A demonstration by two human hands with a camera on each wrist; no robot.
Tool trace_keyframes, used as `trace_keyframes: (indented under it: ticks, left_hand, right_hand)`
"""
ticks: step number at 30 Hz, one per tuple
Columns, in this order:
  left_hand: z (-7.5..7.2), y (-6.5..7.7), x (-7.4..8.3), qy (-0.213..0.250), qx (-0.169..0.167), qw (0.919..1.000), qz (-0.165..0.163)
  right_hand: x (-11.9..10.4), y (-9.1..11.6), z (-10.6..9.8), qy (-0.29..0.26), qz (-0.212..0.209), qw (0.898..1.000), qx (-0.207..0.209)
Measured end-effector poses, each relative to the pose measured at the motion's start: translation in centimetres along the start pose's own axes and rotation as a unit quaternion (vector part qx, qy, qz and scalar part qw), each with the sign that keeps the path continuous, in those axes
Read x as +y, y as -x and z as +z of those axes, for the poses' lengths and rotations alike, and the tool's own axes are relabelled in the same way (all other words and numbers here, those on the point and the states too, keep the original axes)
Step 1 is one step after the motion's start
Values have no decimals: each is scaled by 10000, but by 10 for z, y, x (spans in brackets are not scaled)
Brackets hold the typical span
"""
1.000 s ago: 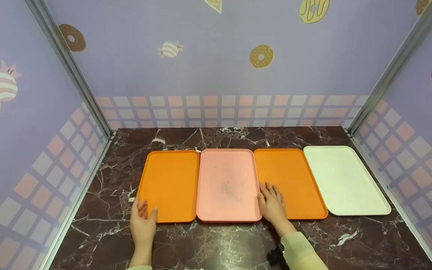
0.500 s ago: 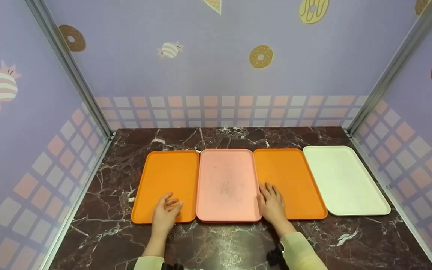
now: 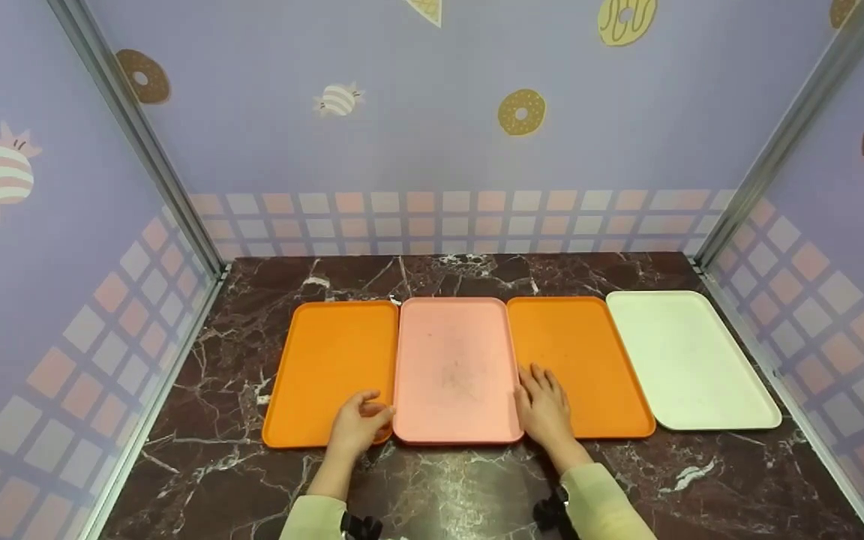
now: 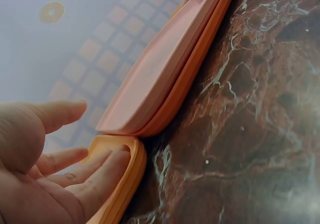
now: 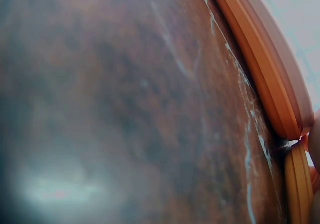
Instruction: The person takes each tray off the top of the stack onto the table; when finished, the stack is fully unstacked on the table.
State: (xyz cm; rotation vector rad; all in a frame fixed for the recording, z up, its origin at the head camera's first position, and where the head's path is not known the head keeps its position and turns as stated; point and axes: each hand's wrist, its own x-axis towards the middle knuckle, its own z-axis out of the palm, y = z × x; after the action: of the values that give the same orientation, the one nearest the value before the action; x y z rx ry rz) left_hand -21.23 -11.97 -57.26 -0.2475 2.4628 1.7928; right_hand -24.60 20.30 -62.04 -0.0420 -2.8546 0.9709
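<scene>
Four-sided shallow trays stand side by side: the left orange tray [image 3: 338,360], the pink tray [image 3: 456,360], the right orange tray [image 3: 578,360] and a white tray [image 3: 691,360]. My left hand [image 3: 357,424] hovers over the near right corner of the left orange tray, thumb beside the pink tray's edge. In the left wrist view its fingers [image 4: 100,181] are loosely bent over that tray's corner, holding nothing. My right hand [image 3: 544,409] rests with extended fingers along the seam between the pink and right orange trays. Under the pink tray shows a second, orange-red tray [image 4: 175,106].
The trays lie on a dark marbled tabletop [image 3: 454,487]. Patterned lilac walls enclose it at the back [image 3: 432,150] and both sides, joined by metal corner posts [image 3: 769,135]. The white tray's right edge lies near the right wall.
My left hand has moved right, from the left orange tray's near left corner across to its near right corner by the pink tray. The right hand and the trays look nearly unchanged.
</scene>
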Motion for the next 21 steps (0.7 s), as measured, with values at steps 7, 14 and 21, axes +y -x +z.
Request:
trace_keyframes:
  ticks: [7,14,21]
  left_hand:
    - [10,-4,-2,-944,95,9953,210]
    - [18,-5,-4,-1551,368,9848,695]
    - [19,-5,-6,-1533,595,9832,793]
  right_hand:
    - [1,-1,0,33,71,9999,-67]
    - [0,-1,0,-1,1,10000,17]
    - [1,-1,0,2,-22,10000,-23]
